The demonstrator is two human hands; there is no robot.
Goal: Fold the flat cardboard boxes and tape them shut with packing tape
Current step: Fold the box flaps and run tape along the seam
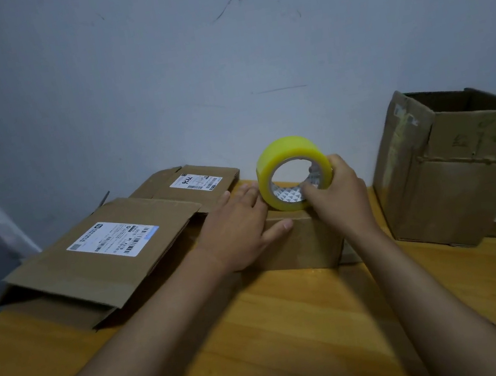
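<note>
At the frame's centre my left hand lies flat, fingers straight, on the small folded box; my right hand grips the yellow tape roll on top. If my pressing slackens, the box may slide and the tape go crooked.

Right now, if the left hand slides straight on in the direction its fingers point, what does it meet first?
Most likely the yellow tape roll. The left hand lies flat on the small closed box, fingers pointing up-right toward the roll, which the right hand holds on the box top. Depth is unclear; the fingertips may pass just behind it.
</note>
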